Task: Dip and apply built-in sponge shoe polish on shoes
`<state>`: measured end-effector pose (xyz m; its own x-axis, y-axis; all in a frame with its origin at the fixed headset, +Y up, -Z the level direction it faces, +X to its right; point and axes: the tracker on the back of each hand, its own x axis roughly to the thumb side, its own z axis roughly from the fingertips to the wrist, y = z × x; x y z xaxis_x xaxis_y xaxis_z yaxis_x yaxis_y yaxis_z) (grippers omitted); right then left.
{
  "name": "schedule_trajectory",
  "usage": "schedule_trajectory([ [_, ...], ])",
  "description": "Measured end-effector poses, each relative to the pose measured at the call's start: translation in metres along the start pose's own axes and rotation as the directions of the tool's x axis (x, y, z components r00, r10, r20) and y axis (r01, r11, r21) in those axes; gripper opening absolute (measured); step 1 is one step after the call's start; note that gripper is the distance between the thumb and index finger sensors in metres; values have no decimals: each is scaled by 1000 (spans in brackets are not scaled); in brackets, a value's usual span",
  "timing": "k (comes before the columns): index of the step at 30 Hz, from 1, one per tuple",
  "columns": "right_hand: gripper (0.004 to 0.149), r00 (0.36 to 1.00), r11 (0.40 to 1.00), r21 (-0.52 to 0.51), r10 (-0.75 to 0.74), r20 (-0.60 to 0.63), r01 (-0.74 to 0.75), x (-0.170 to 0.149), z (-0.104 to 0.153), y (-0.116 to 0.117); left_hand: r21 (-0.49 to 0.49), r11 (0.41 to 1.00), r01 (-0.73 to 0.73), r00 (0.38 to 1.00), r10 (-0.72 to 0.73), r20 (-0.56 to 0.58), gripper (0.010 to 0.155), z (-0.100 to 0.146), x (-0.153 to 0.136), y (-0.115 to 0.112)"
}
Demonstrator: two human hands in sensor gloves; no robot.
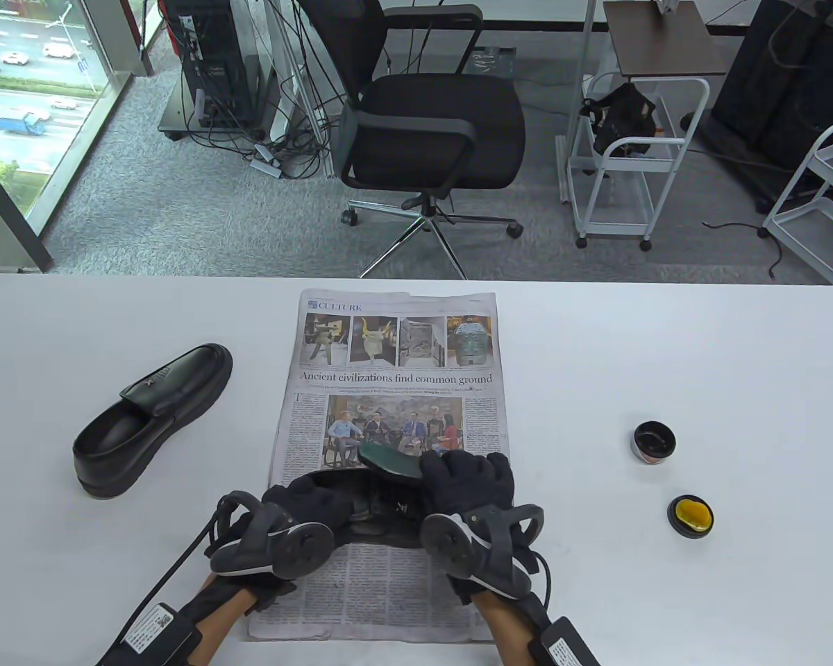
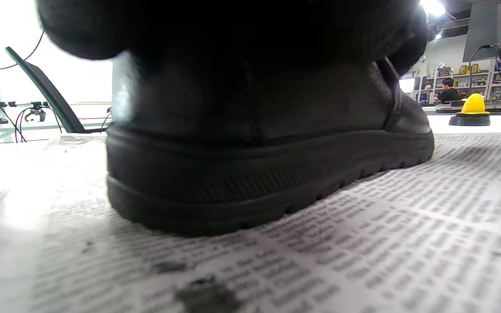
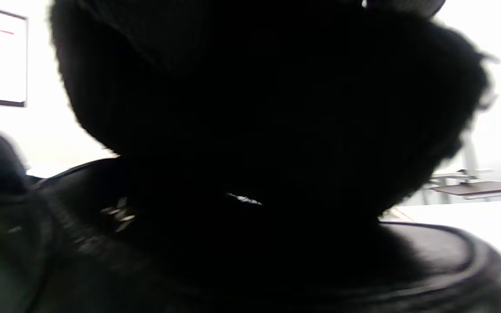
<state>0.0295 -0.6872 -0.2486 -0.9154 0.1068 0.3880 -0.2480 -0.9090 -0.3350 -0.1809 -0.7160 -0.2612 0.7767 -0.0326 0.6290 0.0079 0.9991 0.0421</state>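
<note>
Both hands, left and right, grip the shoe on the newspaper; right probably also clutches something green.

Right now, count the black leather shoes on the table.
2: one black leather loafer on the bare white table at left; another black leather shoe on the newspaper, held by both gloved hands.

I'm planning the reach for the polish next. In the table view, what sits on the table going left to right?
Spare black shoe → newspaper, with both hands on the second shoe → open polish tin → yellow sponge lid.
</note>
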Motion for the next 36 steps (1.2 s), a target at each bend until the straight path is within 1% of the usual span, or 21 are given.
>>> schedule_trajectory([
  [2, 43, 999, 1000, 20, 4, 39, -5, 4, 0, 3, 0, 1000, 2, 1000, -2, -1, 48, 0, 0, 0],
  [5, 50, 995, 995, 104, -11, 99, 1, 1, -1, 11, -1, 1000, 2, 1000, -2, -2, 48, 0, 0, 0],
  [7, 51, 998, 986, 165, -9, 64, -2, -5, -3, 15, -2, 1000, 3, 1000, -3, -2, 48, 0, 0, 0],
  [8, 51, 999, 974, 225, -14, 46, 3, -11, -4, 18, -3, 1000, 2, 1000, -2, -3, 48, 0, 0, 0],
  [11, 48, 999, 961, 276, -3, -35, 12, -31, -6, 19, 6, 1000, 5, 1000, -5, 2, 48, 0, 0, -1],
  [13, 47, 997, 963, 268, -6, -75, 26, -43, -6, 17, 7, 1000, 3, 1000, -3, 3, 48, 0, 0, -1],
  [17, 46, 970, 971, 240, 48, -240, 11, -73, 0, 12, 5, 1000, 2, 1000, -2, 3, 48, 0, 0, -1],
  [20, 45, 942, 989, 146, 23, -335, 27, -84, 5, 3, 3, 1000, 1, 1000, -1, 2, 48, 0, 0, -1],
  [21, 45, 941, 996, 78, -9, -339, 37, -84, 5, -2, 2, 1000, 1, 1000, -1, 1, 48, 0, 0, -1],
  [23, 45, 943, 998, 24, -48, -329, 59, -78, 4, -9, 1, 1000, 1, 1000, -1, -1, 48, 0, 0, -1],
  [24, 45, 950, 996, 17, -83, -301, 92, -70, 2, -13, 1, 1000, 2, 1000, -2, -1, 48, 0, 0, -1],
  [26, 46, 962, 991, 34, -118, -245, 130, -58, 1, -16, 0, 1000, 0, 1000, 0, -1, 48, 0, 0, -1],
  [27, 46, 972, 989, 44, -131, -197, 143, -49, 1, -16, 0, 1000, -1, 1000, 1, -2, 48, 0, 0, -1],
  [29, 46, 979, 977, 106, -177, -97, 187, -31, -1, -12, 0, 1000, -1, 1000, 1, -4, 48, 0, 0, -2],
  [31, 47, 971, 960, 156, -240, 21, 234, -14, -2, -6, -1, 1000, -2, 1000, 2, -4, 48, 0, 0, -2],
  [34, 47, 969, 939, 291, -222, 110, 182, 0, -3, 2, -2, 1000, -4, 1000, 4, -2, 48, 0, -1, -2],
  [36, 47, 964, 913, 362, -242, 113, 187, 1, -3, 6, -2, 1000, -5, 1000, 5, -2, 48, 0, -1, -2],
])
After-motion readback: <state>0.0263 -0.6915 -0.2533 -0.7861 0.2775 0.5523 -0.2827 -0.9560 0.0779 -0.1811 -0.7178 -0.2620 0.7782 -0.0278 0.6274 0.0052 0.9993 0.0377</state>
